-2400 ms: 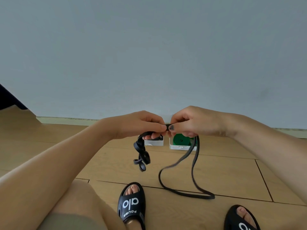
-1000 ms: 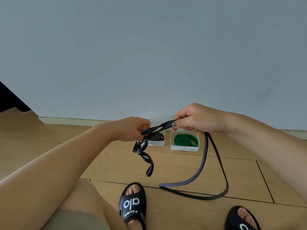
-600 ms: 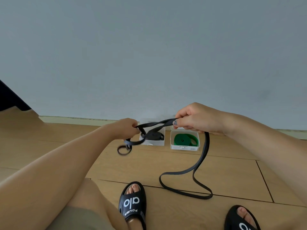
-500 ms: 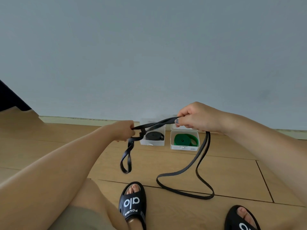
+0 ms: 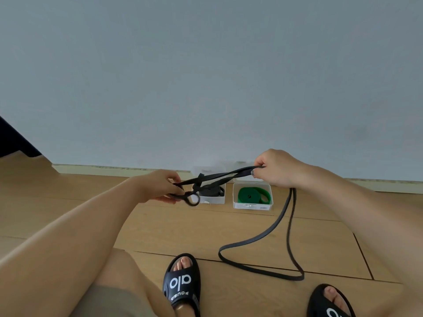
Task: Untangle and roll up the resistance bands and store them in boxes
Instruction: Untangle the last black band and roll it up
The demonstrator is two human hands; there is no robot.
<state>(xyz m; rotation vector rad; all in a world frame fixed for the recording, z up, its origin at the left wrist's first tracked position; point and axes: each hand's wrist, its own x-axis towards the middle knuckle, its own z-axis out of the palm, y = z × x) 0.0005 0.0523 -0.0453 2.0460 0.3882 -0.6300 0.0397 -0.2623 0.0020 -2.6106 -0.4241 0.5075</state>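
While both hands pinch one black band, two boxes behind, two sandals.

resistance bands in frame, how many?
3. A black band held between the left hand and right hand, its loop trailing on the floor; a rolled black one in the left box; a rolled green one in the right box. More could be hidden.

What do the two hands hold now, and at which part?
Both hold the black resistance band: the left hand pinches its knotted end, the right hand grips further along; its long loop hangs down.
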